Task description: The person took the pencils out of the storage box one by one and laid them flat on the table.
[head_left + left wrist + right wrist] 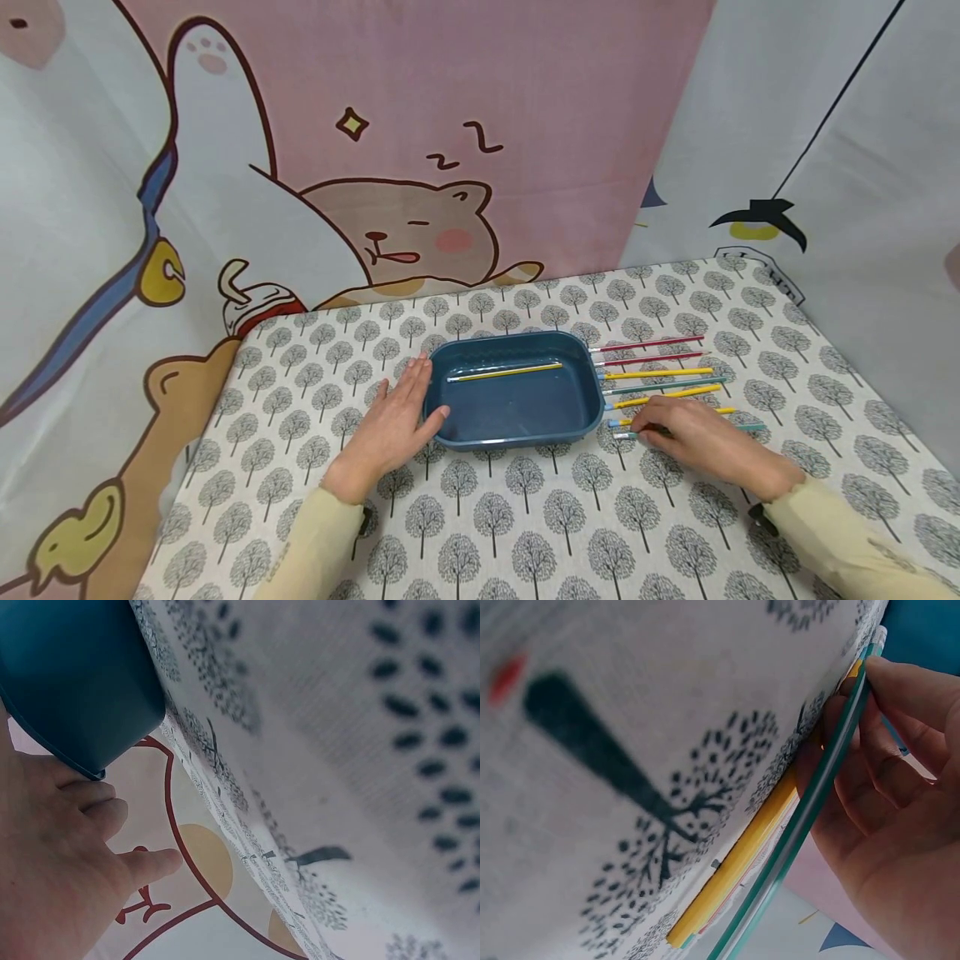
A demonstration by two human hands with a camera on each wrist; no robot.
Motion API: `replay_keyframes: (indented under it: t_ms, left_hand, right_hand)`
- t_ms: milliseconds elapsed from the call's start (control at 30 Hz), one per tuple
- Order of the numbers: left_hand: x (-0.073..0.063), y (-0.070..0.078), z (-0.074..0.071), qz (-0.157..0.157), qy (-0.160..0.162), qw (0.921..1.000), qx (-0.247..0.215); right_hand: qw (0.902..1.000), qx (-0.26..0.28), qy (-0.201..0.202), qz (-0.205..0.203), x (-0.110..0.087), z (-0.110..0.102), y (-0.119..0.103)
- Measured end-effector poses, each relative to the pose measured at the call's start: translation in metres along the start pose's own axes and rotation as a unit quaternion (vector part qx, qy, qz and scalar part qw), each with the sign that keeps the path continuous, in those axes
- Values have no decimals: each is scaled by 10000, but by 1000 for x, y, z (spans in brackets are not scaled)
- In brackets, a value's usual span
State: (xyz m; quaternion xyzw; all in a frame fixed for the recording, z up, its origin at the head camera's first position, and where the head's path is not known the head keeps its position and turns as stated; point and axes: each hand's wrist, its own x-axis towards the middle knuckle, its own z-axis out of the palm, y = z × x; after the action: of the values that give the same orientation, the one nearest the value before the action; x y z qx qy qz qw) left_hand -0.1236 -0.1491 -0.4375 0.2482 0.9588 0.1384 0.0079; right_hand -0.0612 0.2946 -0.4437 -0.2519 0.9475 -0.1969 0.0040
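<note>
A dark blue tray (517, 423) sits mid-table with one yellow pencil (504, 372) lying inside it. My left hand (411, 396) lies flat on the cloth, its fingers straight along the tray's left wall (75, 682) and the thumb at the rim. To the right of the tray lies a row of several pencils: red (648, 343), yellow (660, 373), green (663, 386). My right hand (660, 423) rests over the nearest ones. In the right wrist view its fingers (900, 690) pinch a teal pencil (810, 802) that lies beside a yellow pencil (739, 866).
The table wears a white cloth printed with grey trees (525, 517). Cartoon-print curtains (375, 167) close off the back and both sides. The table's right edge (862, 367) runs near the pencil tips.
</note>
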Motion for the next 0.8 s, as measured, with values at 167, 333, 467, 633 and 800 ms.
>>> replay_keyframes:
  t_ms: [167, 333, 467, 633, 800]
  left_hand:
    - [-1, 0, 0, 5, 22, 10000, -25]
    - [-1, 0, -1, 7, 22, 10000, -35]
    - [-1, 1, -1, 20, 37, 10000, -33]
    - [0, 0, -1, -7, 9, 10000, -43]
    - [0, 0, -1, 0, 4, 10000, -18]
  right_hand:
    - [10000, -17, 12, -12, 0, 1, 0]
    - [10000, -5, -4, -3, 0, 0, -1]
    - [10000, 12, -43, 31, -1, 0, -1]
    - [10000, 22, -51, 14, -1, 0, -1]
    - [10000, 48, -66, 11, -1, 0, -1]
